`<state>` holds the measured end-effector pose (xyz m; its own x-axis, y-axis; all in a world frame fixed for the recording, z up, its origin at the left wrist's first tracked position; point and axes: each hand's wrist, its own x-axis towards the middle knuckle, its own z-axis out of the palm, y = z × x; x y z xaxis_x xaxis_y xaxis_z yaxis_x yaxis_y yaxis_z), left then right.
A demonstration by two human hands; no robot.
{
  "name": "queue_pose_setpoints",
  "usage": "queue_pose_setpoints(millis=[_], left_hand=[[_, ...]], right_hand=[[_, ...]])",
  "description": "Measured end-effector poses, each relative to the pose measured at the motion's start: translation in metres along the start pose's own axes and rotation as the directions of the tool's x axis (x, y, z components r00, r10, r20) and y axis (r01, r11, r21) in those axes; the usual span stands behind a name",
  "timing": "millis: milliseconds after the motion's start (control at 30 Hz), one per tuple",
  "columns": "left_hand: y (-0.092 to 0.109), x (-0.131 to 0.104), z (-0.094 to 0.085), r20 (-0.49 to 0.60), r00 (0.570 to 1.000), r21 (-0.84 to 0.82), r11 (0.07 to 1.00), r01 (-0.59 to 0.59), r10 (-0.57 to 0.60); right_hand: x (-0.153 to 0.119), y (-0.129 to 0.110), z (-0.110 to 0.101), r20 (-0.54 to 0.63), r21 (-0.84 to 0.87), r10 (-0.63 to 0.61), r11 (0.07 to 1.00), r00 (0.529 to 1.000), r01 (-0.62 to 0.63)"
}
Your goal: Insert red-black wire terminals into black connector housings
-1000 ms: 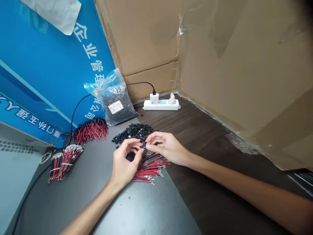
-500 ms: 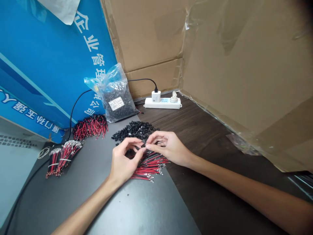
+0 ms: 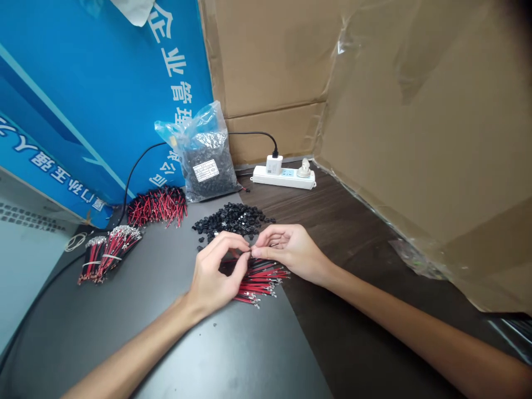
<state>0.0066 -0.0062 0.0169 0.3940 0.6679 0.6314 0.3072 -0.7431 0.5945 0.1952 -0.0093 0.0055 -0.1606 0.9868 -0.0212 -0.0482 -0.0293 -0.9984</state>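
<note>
My left hand (image 3: 216,274) is closed in a pinch, thumb against index finger, on a small black connector housing that the fingertips mostly cover. My right hand (image 3: 294,250) meets it tip to tip, its thumb and index finger pinching a thin wire, of which only a dark bit shows by the curled fingers. Below both hands lies a spread of red and black wires (image 3: 261,284) with metal terminals on their ends, partly hidden by the left hand. Just beyond the fingers is a heap of black connector housings (image 3: 233,218).
A clear plastic bag (image 3: 210,180) of black parts stands behind the heap. To the left are a pile of red-black wires (image 3: 160,206) and banded wire bundles (image 3: 111,252). A white power strip (image 3: 285,177) sits at the back, before cardboard walls (image 3: 415,138).
The view has shifted slightly, so the background sits further right. Both hands stay fingertip to fingertip; the black piece at my left fingertips is now more covered.
</note>
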Motion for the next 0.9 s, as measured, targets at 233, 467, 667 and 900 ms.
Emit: queue_pose_setpoints(millis=[233,467,667,900], left_hand=[[0.0007,-0.0025,-0.0005,0.017,0.995,0.008,0.995,-0.095,0.095],[0.0001,-0.0002,-0.0009,0.004,0.999,0.014,0.999,-0.037,0.037],[-0.0025,-0.0003,0.0006,-0.035,0.998,0.015,0.998,0.054,-0.054],[-0.0029,-0.0035,0.0016,-0.047,0.999,0.052,0.999,0.006,-0.003]], right_hand=[[0.0015,0.0036,0.0027,0.024,0.028,0.021,0.999,0.999,-0.021],[0.0010,0.0024,0.0026,0.039,0.074,0.043,0.996,0.998,-0.046],[-0.0025,0.0016,0.0025,0.049,0.024,0.013,1.000,0.999,-0.014],[-0.0046,0.0041,0.0023,0.046,0.034,-0.023,0.999,0.999,0.021]])
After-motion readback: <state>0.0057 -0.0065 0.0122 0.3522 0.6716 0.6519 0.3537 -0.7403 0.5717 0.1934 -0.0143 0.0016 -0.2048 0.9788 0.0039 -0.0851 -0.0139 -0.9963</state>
